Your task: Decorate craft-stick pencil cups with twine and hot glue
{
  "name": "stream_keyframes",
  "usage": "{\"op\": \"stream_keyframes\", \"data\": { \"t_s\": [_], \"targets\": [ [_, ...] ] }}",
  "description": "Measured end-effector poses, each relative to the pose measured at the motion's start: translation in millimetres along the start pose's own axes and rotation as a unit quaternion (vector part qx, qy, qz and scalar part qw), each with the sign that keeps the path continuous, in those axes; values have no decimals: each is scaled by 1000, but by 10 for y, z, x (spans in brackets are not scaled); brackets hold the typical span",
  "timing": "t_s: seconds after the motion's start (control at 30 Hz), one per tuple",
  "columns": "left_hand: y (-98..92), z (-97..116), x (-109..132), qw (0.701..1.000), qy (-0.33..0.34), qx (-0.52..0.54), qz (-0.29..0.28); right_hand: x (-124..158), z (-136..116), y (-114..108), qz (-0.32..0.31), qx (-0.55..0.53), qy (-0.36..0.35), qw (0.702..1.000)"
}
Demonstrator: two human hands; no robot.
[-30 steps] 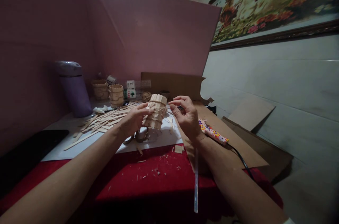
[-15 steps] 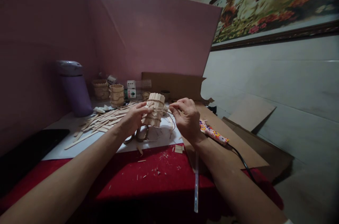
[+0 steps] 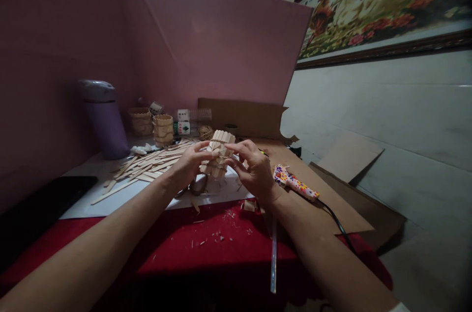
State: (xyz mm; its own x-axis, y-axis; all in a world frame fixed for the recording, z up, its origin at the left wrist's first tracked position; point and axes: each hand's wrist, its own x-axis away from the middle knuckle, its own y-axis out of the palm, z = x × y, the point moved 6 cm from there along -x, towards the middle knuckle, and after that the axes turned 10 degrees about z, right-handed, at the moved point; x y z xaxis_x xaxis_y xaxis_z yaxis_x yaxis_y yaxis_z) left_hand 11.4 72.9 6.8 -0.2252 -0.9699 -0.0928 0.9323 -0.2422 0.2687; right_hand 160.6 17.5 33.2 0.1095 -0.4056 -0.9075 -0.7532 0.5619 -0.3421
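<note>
A small cup of upright wooden craft sticks (image 3: 223,137), bound with twine, is held tilted above the white paper (image 3: 129,199). My left hand (image 3: 193,162) is closed around its left side, thumb toward the front. At the right side, my right hand (image 3: 252,167) has its index finger and thumb pressed against the cup and the twine around it. Whether a loose twine end is between those fingers is hidden. Scissors (image 3: 199,185) lie beneath the cup, their handles partly visible. Loose craft sticks (image 3: 147,167) are piled to the left.
Two finished-looking stick cups (image 3: 162,130) stand at the back left beside a purple bottle (image 3: 106,125). A twine ball (image 3: 205,132) sits behind my hands. Right of them, a flower-patterned glue gun (image 3: 297,185) lies on cardboard (image 3: 332,218); a clear glue stick (image 3: 273,258) overhangs the red cloth (image 3: 177,248).
My right hand has moved left, from pinching twine out beside the cup to touching the cup itself. The cup has shifted slightly right, still in my left hand.
</note>
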Motion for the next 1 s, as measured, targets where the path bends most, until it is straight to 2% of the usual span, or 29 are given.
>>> {"op": "stream_keyframes", "data": {
  "t_s": [0.2, 0.33, 0.57, 0.7, 1.0],
  "targets": [
    [105, -28, 37, 997, 26, -14, -70, 5, -41, 11, 24, -40, -42, 998],
    [101, -44, 52, 997, 13, -24, -67, -2, -50, 9, 27, -57, -56, 996],
    [115, -90, 56, 996, -3, -9, -85, 6, -11, 8, 33, -56, -29, 997],
    [98, -117, 48, 998, -24, -7, -58, 4, -32, 0, 34, -59, -35, 997],
    [174, -40, 50, 996, 5, 21, -87, 3, -3, -32, 44, -48, -26, 998]
  ]
}}
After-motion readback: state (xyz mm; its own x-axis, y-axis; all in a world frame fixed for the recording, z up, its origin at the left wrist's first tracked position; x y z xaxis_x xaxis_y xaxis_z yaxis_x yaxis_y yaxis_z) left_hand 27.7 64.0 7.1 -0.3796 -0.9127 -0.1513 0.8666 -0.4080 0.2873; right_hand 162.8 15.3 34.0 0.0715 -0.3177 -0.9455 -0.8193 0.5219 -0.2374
